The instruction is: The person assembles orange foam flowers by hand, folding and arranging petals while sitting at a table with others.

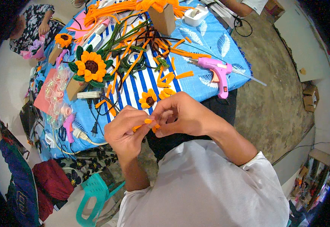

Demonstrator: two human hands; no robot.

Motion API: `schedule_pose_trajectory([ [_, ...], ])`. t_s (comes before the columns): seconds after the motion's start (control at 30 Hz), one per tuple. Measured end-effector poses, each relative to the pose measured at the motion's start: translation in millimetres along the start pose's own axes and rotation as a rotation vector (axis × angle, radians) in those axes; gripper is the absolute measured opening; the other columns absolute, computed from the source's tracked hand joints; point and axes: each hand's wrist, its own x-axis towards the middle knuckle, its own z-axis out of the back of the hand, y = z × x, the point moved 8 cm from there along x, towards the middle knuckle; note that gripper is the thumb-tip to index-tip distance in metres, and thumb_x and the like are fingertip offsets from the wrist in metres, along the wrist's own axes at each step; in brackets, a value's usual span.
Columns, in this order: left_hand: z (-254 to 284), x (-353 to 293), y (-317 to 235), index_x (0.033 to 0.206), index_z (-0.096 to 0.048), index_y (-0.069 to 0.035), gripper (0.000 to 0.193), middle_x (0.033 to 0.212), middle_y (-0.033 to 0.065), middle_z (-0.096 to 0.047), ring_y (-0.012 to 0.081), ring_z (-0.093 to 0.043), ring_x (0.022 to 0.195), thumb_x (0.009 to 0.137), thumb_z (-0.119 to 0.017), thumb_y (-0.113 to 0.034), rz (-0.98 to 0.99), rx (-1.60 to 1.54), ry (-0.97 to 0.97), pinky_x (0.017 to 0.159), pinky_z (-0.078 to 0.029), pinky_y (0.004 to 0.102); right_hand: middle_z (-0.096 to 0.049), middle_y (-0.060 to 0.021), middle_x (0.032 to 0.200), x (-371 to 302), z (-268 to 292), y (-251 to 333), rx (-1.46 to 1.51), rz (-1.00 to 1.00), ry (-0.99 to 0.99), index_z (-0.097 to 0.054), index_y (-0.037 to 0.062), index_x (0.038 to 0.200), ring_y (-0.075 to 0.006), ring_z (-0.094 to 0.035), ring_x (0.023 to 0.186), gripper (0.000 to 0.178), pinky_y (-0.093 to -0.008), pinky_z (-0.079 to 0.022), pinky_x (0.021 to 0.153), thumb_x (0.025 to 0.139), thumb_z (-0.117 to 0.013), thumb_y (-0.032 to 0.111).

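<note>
My left hand (125,130) and my right hand (182,115) meet in front of my body at the table's near edge. Both pinch a small orange fuzzy pipe cleaner piece (147,121), mostly covered by fingers. Just beyond them on the striped cloth lies a small orange flower (148,99) with a brown centre. Beside it is a cluster of orange petals (166,93). Cut orange pipe cleaner strips (184,75) are scattered farther off. To the right rests a pink glue gun (220,70). A larger sunflower (91,67) with dark green leaves is at the left.
Green and black pipe cleaners (134,41) pile up mid-table near a cardboard block (162,20) and a white tape dispenser (196,16). Cords and a power strip (89,94) lie left. Another person (32,28) is at the far left; a green chair (95,195) stands lower left.
</note>
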Motion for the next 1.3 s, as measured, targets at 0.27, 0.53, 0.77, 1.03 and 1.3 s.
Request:
schedule_pose_trajectory([
  [0.27, -2.0, -4.4, 4.4, 0.084, -0.071, 0.003, 0.015, 0.080, 0.0122, -0.072, 0.0187, -0.065, 0.071, 0.073, -0.079, 0.010, 0.033, 0.046, -0.097, 0.060, -0.046, 0.0256, -0.071, -0.0047, 0.078, -4.0, 0.3, -6.3, -0.045, -0.122, -0.059, -0.073, -0.0014, 0.093, -0.0070, -0.062, 0.069, 0.020, -0.0234, -0.049, 0.061, 0.077, -0.082, 0.001],
  [0.53, 4.9, -8.3, 4.6, 0.083, -0.068, 0.003, 0.016, 0.080, 0.0134, -0.071, 0.0206, -0.066, 0.072, 0.073, -0.077, 0.011, 0.031, 0.099, -0.173, 0.066, -0.048, 0.0300, -0.071, -0.0015, 0.076, -18.9, -0.1, 20.4, -0.262, 0.126, -0.286, -0.076, -0.0008, 0.103, -0.0041, -0.052, 0.061, 0.024, -0.0206, -0.043, 0.056, 0.082, -0.082, 0.008],
  [0.77, 3.8, -12.7, -6.1, 0.083, -0.068, 0.005, 0.022, 0.080, 0.0137, -0.070, 0.0215, -0.063, 0.070, 0.068, -0.077, 0.018, -0.123, 0.126, -0.278, 0.063, -0.047, 0.0300, -0.069, -0.0132, 0.071, -27.7, -15.1, 38.2, -0.465, 0.386, -0.442, -0.074, -0.0013, 0.096, -0.0200, -0.064, 0.057, 0.015, -0.0328, -0.050, 0.052, 0.083, -0.075, 0.007],
  [1.03, 0.7, -16.2, -9.7, 0.085, -0.066, 0.005, 0.024, 0.079, 0.0155, -0.069, 0.0231, -0.064, 0.071, 0.068, -0.078, 0.018, -0.153, 0.121, -0.281, 0.064, -0.048, 0.0310, -0.065, -0.0169, 0.067, -29.4, -16.9, 35.4, -0.527, 0.476, -0.477, -0.072, -0.0011, 0.087, -0.0317, -0.066, 0.057, 0.008, -0.0397, -0.052, 0.053, 0.082, -0.069, 0.003],
  [1.3, -5.3, -17.3, -10.1, 0.085, -0.064, 0.003, 0.019, 0.080, 0.0146, -0.068, 0.0224, -0.062, 0.070, 0.073, -0.073, 0.015, -0.109, 0.107, -0.285, 0.067, -0.050, 0.0338, -0.066, -0.0175, 0.068, -31.8, -13.8, 29.5, -0.487, 0.448, -0.465, -0.070, -0.0010, 0.087, -0.0328, -0.068, 0.060, 0.008, -0.0397, -0.052, 0.054, 0.079, -0.070, 0.001],
])
